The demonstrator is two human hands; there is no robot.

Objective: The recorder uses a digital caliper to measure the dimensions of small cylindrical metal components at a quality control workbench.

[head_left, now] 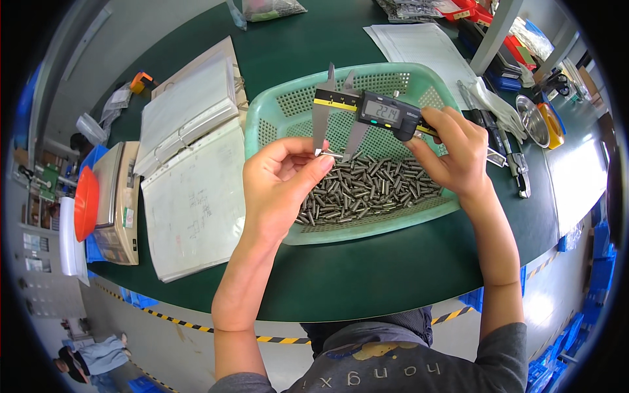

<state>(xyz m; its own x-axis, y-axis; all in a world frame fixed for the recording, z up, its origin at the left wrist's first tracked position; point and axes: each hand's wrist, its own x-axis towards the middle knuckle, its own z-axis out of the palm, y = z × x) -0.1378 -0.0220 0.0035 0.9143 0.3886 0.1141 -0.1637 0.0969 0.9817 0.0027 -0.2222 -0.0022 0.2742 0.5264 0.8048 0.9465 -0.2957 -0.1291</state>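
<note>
The left hand (278,180) pinches a small metal pin (329,154) between thumb and fingertips, closed on its left end, and holds it level between the lower jaws of a digital caliper (367,111). The right hand (452,154) is wrapped around the right part of the caliper, clamped on its slide and beam, with the thumb beside the grey display housing. The caliper has a yellow and black beam, and its display faces up. Both hands hover over a pale green perforated basket (275,108) that sits on the counter (367,275).

Under the hands, on the near half of the basket floor, lies a heap of pins (367,190) like the one held; the far half of the basket shows bare mesh. The held pin is above the heap's far left edge, apart from it.

Left of the basket, touching or just beside its rim, an open binder (190,164) with clear sleeves lies across the counter. Further left stands a beige scale (118,203), and an orange bowl (85,203) sits at its left edge. Right of the basket, several hand tools (504,150) lie side by side, with a steel bowl (532,119) just beyond them. Far of the basket, white sheets (419,42) lie flat, and clear bags (272,8) rest at the far edge of the counter. The near rim of the dark green counter carries a yellow and black striped edge
</note>
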